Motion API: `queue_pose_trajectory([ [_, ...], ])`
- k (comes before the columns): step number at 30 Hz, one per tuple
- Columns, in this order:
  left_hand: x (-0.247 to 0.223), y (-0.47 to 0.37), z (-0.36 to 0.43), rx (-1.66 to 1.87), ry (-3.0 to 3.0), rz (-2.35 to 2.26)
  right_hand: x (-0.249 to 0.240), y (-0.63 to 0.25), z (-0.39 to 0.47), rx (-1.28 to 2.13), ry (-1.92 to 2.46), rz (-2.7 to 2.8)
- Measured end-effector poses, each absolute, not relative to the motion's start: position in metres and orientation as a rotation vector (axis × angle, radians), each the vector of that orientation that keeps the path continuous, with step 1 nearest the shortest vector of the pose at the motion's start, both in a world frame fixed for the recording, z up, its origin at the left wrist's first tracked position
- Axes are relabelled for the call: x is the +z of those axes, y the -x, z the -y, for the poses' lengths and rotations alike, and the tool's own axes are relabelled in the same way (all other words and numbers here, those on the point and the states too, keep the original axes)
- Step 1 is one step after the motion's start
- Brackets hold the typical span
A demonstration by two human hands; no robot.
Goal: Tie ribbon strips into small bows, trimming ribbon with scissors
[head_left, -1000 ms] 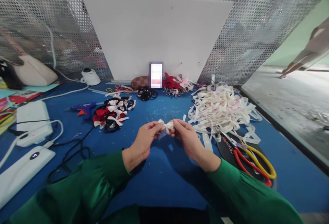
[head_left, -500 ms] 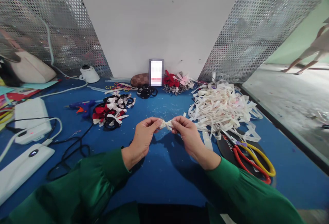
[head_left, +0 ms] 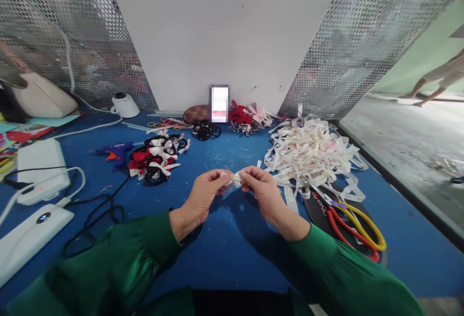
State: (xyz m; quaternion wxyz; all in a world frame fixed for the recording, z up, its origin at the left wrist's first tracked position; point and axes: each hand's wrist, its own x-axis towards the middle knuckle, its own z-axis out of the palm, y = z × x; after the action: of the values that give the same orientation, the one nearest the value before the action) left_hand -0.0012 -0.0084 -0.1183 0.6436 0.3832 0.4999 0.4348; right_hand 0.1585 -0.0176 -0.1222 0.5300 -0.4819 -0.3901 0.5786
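Note:
A small cream ribbon bow (head_left: 237, 179) is pinched between my two hands above the blue table (head_left: 221, 263). My left hand (head_left: 206, 192) grips its left end between thumb and forefinger. On the other side, my right hand (head_left: 264, 194) pinches the right end; fingertips cover much of the bow. To the right lies a large heap of cream ribbon strips (head_left: 311, 151), nearest my right hand. Scissors (head_left: 351, 224) with one red and one yellow handle rest below that heap on a dark pad. Hair ties with bows (head_left: 155, 156) in red, white and black are piled to the left.
A blue glue gun (head_left: 118, 151) lies at the left, its black cord trailing near a white power bank (head_left: 36, 241) and power strip (head_left: 43, 171). A lit phone (head_left: 219, 103) leans against the white board (head_left: 221, 40). A person's legs (head_left: 437, 79) appear far right.
The fingers of my left hand have shifted slightly right, closer to my right fingertips, and less of the bow shows. The whole view has moved a little.

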Motion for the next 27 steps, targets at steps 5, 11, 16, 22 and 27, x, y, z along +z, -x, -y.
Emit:
queue_pose_trajectory([
  [5,-0.118,0.0003,0.009,1.018,-0.906,-1.161,-0.1233,-0.1576,0.0168,1.4,1.136,0.859],
  [11,-0.1134,0.0002,0.0096,1.063,-0.933,-1.171,-0.1239,-0.158,0.0161,1.435,1.126,0.797],
  [16,-0.1141,-0.0006,0.0119,0.958,-1.005,-1.149,-0.1237,-0.1561,0.0173,1.364,1.153,0.956],
  [22,-0.1144,-0.0018,0.0148,0.907,-1.052,-1.11,-0.1227,-0.1543,0.0186,1.335,1.127,1.037],
  [27,-0.1127,-0.0022,0.0162,0.879,-1.08,-1.121,-0.1205,-0.1535,0.0223,1.321,1.166,1.049],
])
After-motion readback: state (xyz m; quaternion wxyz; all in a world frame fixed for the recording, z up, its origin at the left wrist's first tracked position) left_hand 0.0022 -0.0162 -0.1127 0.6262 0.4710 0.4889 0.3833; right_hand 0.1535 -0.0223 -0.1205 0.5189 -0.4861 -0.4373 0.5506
